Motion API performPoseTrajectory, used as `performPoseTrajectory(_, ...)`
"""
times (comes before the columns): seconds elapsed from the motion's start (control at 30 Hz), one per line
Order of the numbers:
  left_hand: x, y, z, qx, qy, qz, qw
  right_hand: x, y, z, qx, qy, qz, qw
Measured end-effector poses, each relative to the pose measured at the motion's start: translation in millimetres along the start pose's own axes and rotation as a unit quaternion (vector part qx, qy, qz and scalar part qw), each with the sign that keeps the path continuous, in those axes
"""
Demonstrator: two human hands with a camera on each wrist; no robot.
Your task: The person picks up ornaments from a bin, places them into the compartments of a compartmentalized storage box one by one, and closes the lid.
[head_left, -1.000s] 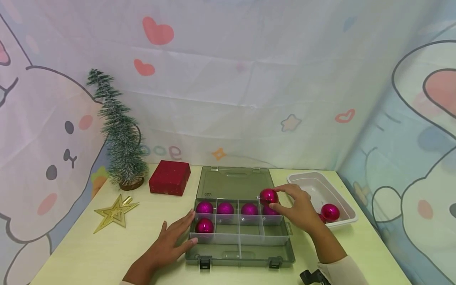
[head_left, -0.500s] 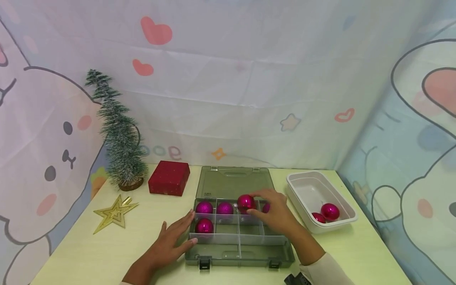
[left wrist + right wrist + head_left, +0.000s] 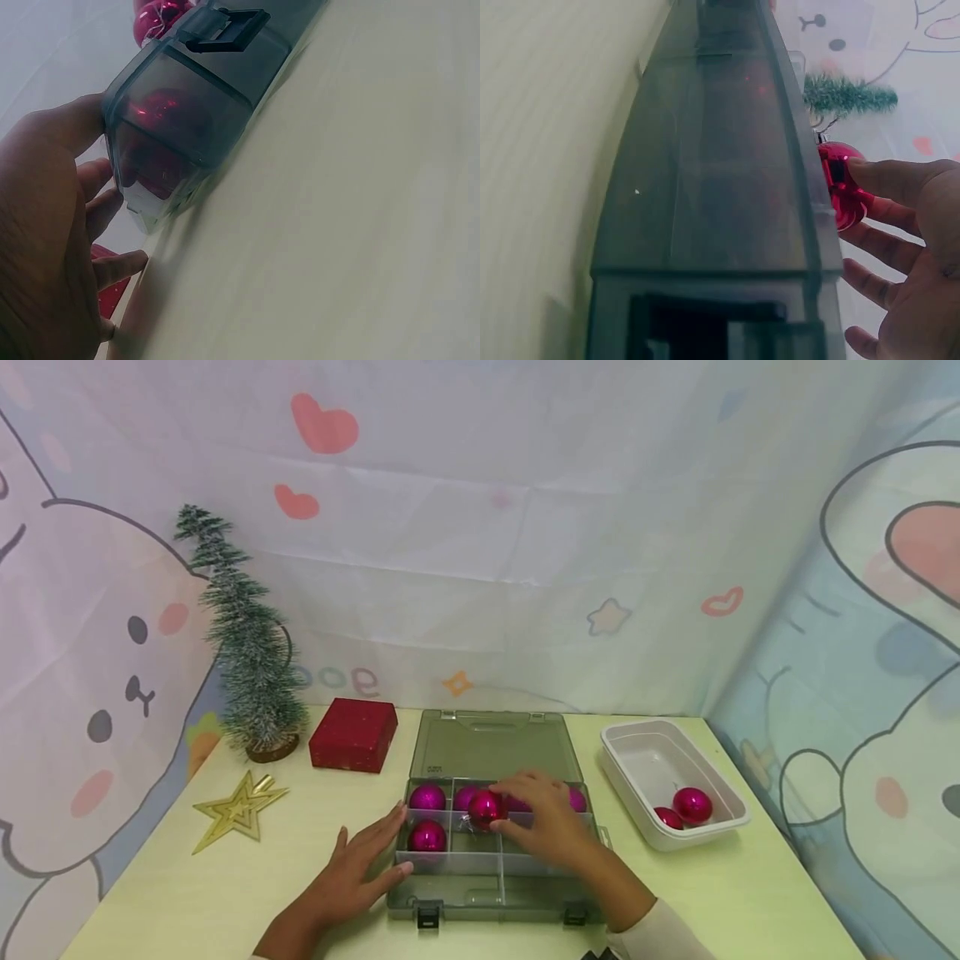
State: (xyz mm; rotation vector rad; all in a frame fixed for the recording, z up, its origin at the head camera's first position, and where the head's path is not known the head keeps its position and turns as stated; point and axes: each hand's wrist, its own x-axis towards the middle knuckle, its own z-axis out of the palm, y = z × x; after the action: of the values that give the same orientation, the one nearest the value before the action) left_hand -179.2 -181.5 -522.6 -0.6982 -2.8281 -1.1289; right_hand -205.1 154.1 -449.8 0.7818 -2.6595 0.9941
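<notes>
My right hand [image 3: 553, 828] pinches a shiny magenta Christmas bauble [image 3: 486, 810] between thumb and fingers. It hangs over the second column of the grey-green compartment box [image 3: 450, 887], near the divider between the back and middle rows. In the right wrist view the same bauble [image 3: 847, 206] shows just above the box's edge. Matte purple baubles [image 3: 427, 797] sit along the back row, partly hidden by the right hand. One shiny bauble [image 3: 427, 836] lies in the middle row's left compartment. My left hand [image 3: 352, 872] rests with extended fingers against the box's left side.
A white tub [image 3: 660, 833] with two shiny baubles [image 3: 692, 806] stands at the right. Behind the compartments lies the box's opened lid [image 3: 495, 743]. A small frosted tree [image 3: 255, 668], a red box [image 3: 354, 735] and a gold star [image 3: 242, 812] occupy the left side.
My right hand has carried the shiny bauble leftward, from over the right end of the back row to the second column, and slightly nearer. The left hand stays at the box's side.
</notes>
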Motion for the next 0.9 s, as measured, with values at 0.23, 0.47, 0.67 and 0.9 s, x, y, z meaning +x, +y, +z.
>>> performPoseTrajectory(0.23,1.4,-0.7,0.6,0.000,0.005,0.003,1.0000,-2.4,3,9,0.003,-0.009,-0.012,0.9999)
performPoseTrajectory(0.47,-0.2,1.2,0.7,-0.002,0.005,0.001,1.0000,-5.2,4,13,0.012,-0.042,-0.006,0.9990)
performPoseTrajectory(0.67,-0.9,1.2,0.5,-0.003,0.004,0.001,1.0000,-7.8,2,15,0.007,-0.060,0.003,0.9981)
performPoseTrajectory(0.9,-0.7,-0.2,0.4,0.003,0.001,-0.001,1.0000,-8.3,2,21,-0.006,-0.072,-0.010,0.9973)
